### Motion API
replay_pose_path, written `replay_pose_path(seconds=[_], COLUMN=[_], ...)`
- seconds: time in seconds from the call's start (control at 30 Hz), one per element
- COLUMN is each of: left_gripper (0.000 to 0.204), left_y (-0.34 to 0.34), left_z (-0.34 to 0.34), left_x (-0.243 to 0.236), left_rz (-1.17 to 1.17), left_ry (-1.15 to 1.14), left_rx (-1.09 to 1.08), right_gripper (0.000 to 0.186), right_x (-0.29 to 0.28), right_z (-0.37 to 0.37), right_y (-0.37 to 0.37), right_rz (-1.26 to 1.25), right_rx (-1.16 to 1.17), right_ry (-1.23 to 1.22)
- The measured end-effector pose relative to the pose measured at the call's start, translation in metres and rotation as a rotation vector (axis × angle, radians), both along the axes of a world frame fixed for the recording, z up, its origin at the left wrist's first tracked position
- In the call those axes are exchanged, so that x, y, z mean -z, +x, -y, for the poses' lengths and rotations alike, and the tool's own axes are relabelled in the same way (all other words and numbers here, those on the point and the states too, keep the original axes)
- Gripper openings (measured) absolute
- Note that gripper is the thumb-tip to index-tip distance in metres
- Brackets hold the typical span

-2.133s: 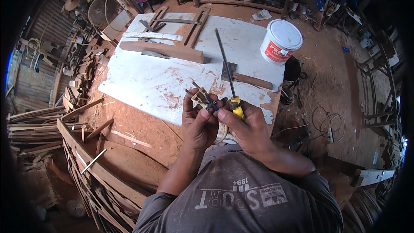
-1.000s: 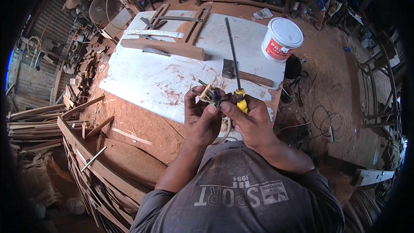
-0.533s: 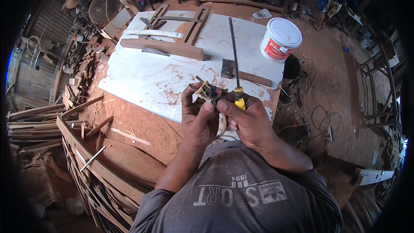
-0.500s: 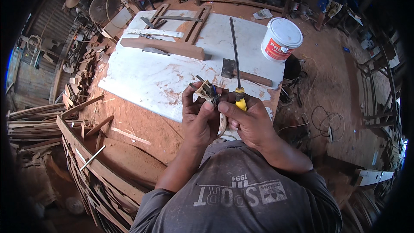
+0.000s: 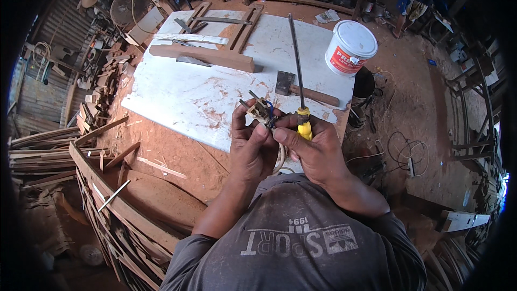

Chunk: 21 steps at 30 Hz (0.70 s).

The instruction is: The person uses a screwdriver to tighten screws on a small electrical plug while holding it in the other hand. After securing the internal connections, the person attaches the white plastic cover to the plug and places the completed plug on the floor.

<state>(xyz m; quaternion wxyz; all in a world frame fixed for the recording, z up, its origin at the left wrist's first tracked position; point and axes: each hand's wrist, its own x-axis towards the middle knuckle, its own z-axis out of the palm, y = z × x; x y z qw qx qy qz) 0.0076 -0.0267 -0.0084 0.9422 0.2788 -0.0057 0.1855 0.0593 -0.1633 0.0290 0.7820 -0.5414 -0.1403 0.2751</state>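
Observation:
My left hand [image 5: 249, 148] is closed round an electric plug [image 5: 259, 110], cream-coloured and opened up, with two metal pins pointing up and left. Blue and dark wires [image 5: 271, 112] show at its right side. A pale cable [image 5: 282, 156] hangs down from between my hands. My right hand [image 5: 318, 148] holds a long screwdriver [image 5: 297, 62] by its yellow and black handle, blade pointing up and away. The right thumb and fingertips also press together at the wires beside the plug; exactly what they pinch is partly hidden.
Beyond my hands stands a white-topped table [image 5: 199, 97] bearing a hammer [image 5: 307, 91], a wooden plank [image 5: 202, 57], a slotted wooden frame [image 5: 237, 35] and a white bucket [image 5: 351, 48]. Wood strips [image 5: 118, 205] pile up at left. A loose cord [image 5: 409, 151] lies on the floor at right.
The plug has tilted slightly in my left hand, so both pins show more clearly. The screwdriver has shifted a little to the right, its tip higher in view.

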Motion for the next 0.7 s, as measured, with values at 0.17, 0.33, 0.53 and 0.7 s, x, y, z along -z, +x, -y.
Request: replay_pose_path(seconds=[0.17,0.33,0.53,0.7], left_gripper=[0.054,0.056,0.056,0.048], left_y=[0.000,0.001,0.003,0.006], left_z=[-0.001,0.000,0.002,0.005], left_x=[0.001,0.005,0.008,0.017], left_rz=[0.016,0.012,-0.015,-0.126], left_ry=[-0.019,-0.018,-0.041,0.077], left_rx=[0.073,0.077,0.087,-0.034], right_gripper=[0.018,0.016,0.019,0.021], right_x=[-0.002,-0.001,0.006,0.019], right_z=[-0.003,0.000,-0.002,-0.006], right_y=[-0.001,0.003,0.004,0.007], right_rz=[-0.046,-0.073,-0.278,-0.105], right_rx=[0.042,0.024,0.032,0.121], right_ry=[0.088,0.090,0.258,0.094])
